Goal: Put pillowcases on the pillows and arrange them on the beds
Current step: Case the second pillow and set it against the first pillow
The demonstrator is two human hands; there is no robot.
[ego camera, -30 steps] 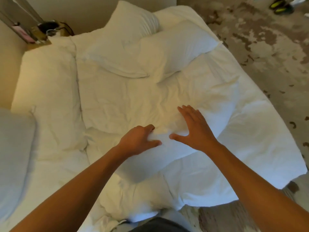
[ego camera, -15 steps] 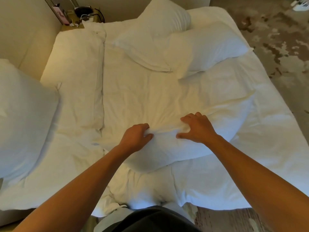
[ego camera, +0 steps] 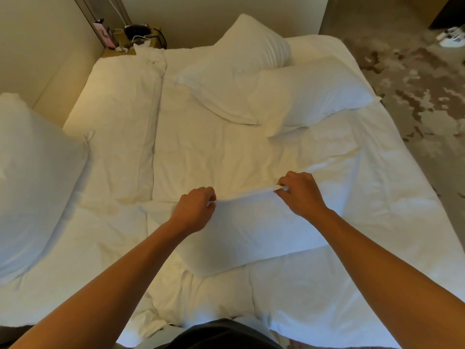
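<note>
A white pillow lies across the near middle of the white bed. My left hand pinches its far edge at the left. My right hand pinches the same edge further right, and the fabric is pulled taut between the two. Two more white pillows rest at the far end of the bed: one stands tilted against the wall, the other lies flat and overlaps it. Another white pillow bulks at the left edge of the view.
A folded white duvet runs along the bed's left side. A small bedside shelf with cables and a dark object sits in the far corner. Patterned carpet stretches right of the bed, with white shoes on it.
My right hand went from flat on the pillow to pinching its edge. Both hands then moved apart along that edge, stretching the fabric. The view tilted up and shows more of the bed's far end.
</note>
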